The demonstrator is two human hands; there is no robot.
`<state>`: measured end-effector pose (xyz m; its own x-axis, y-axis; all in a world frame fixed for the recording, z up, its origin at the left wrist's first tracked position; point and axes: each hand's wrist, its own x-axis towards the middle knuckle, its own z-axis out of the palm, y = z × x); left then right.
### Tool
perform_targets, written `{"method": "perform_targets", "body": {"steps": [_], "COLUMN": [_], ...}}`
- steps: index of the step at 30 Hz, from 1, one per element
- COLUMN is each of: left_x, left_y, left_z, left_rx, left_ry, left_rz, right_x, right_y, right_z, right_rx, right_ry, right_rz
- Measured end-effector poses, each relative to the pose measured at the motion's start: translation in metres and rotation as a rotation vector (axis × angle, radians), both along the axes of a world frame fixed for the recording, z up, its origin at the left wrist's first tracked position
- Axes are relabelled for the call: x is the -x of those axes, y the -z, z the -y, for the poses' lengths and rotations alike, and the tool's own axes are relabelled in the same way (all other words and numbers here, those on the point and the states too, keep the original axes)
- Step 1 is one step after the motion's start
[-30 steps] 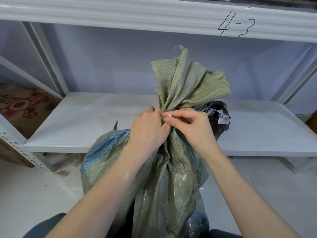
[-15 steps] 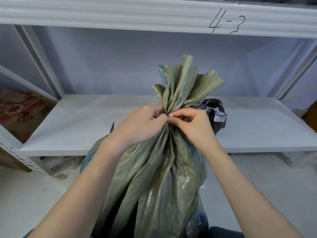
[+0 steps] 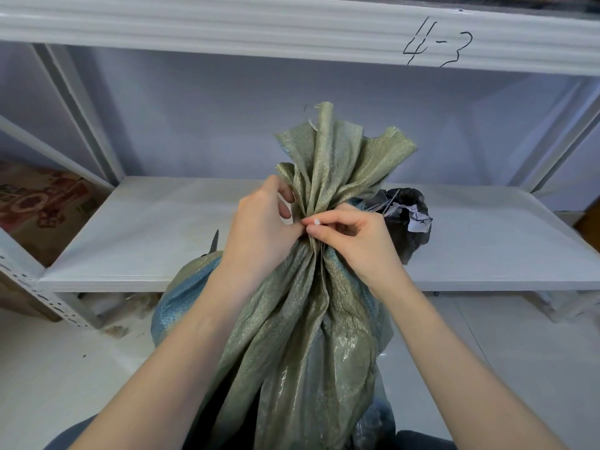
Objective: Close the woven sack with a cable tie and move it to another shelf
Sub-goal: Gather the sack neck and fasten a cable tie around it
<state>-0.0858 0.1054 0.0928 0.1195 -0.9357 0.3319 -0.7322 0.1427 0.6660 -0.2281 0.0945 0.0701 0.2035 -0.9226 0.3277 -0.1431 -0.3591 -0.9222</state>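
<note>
An olive-green woven sack [image 3: 311, 339] stands upright in front of me, its mouth bunched into a fanned tuft [image 3: 341, 157]. My left hand [image 3: 259, 232] grips the gathered neck from the left. My right hand [image 3: 354, 241] pinches the neck from the right, thumb and forefinger pressed at the bunch. A thin pale strand, possibly the cable tie [image 3: 321, 258], runs down the neck below my fingers; I cannot tell whether it circles the neck. Both hands touch each other at the neck.
A white metal shelf [image 3: 156, 241] lies behind the sack, under a beam marked "4-3" [image 3: 438, 43]. A black plastic bag [image 3: 409, 222] sits on the shelf to the right. A dark scissors tip [image 3: 214, 241] pokes up at the left. A printed carton [image 3: 39, 206] stands far left.
The sack's neck has risen and its tuft has fanned out. My left hand has opened slightly and shifted up on the neck; my right hand keeps pinching the same spot.
</note>
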Motion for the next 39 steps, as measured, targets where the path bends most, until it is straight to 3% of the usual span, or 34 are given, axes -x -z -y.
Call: {"method": "perform_targets", "body": {"steps": [3,6,8,14,18,24,28,31,35,39], "left_x": [-0.003,-0.006,-0.01,-0.022,-0.022,-0.01,-0.005,-0.004,-0.004,-0.005], "left_y": [-0.006,-0.017,-0.023,-0.024,-0.017,-0.011,-0.002,0.003,0.004,0.004], "left_z": [0.0,-0.004,-0.006,-0.008,-0.006,-0.004,0.0,0.003,0.005,0.002], "left_rx": [-0.168,-0.423,-0.491,-0.545,-0.433,-0.176,-0.029,0.011,0.058,0.036], "left_ry": [0.055,0.148,0.185,0.366,0.424,0.349,0.263,0.274,0.338,0.437], "left_rz": [-0.079,-0.424,-0.567,-0.665,-0.393,-0.261,-0.305,-0.44,-0.579,-0.607], "right_x": [-0.001,-0.001,0.0,0.003,0.004,0.005,0.007,0.008,0.006,0.007], "right_y": [0.0,0.002,0.004,0.005,0.006,0.007,0.003,0.0,-0.004,-0.006], "right_z": [0.001,0.001,0.001,0.005,0.004,0.004,0.002,0.001,-0.001,-0.003], "right_rx": [0.024,0.032,0.015,0.033,0.034,0.031,-0.038,-0.089,-0.095,-0.092], "right_ry": [0.013,0.038,0.053,0.085,0.095,0.088,0.06,0.039,0.001,-0.017], "right_rz": [-0.023,-0.056,-0.063,-0.068,-0.06,-0.029,0.051,0.118,0.172,0.177]}}
